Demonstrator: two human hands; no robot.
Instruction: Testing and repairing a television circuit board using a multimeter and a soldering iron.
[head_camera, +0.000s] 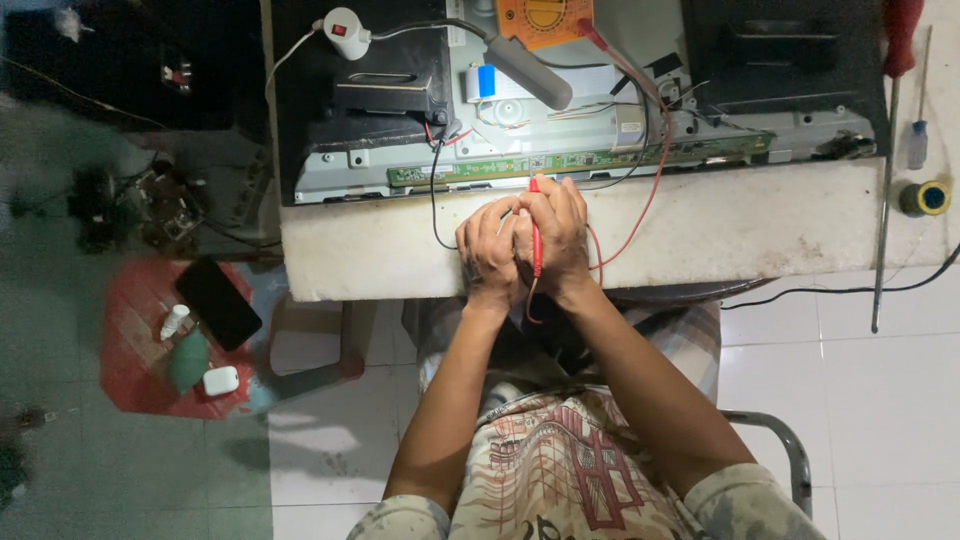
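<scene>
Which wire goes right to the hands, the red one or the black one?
The red wire; it loops down to the red probe in the right hand.

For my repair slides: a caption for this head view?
Both hands press a red probe to a green circuit strip.

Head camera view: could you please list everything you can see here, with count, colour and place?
Red test probe: one, red, held between both hands at the table edge.
Long circuit strip: one, green, along the opened panel's lower edge.
Opened panel chassis: one, grey and black, on the table.
Multimeter: one, orange, top centre.
Table: one, whitish, centre.
Screwdrivers: two, right edge.
Tape roll: one, yellow, right.
Stool: one, red, left, carrying a black phone, a small white case and a small bottle.
Left hand: one, beside the probe.
Right hand: one, on the probe.
</scene>
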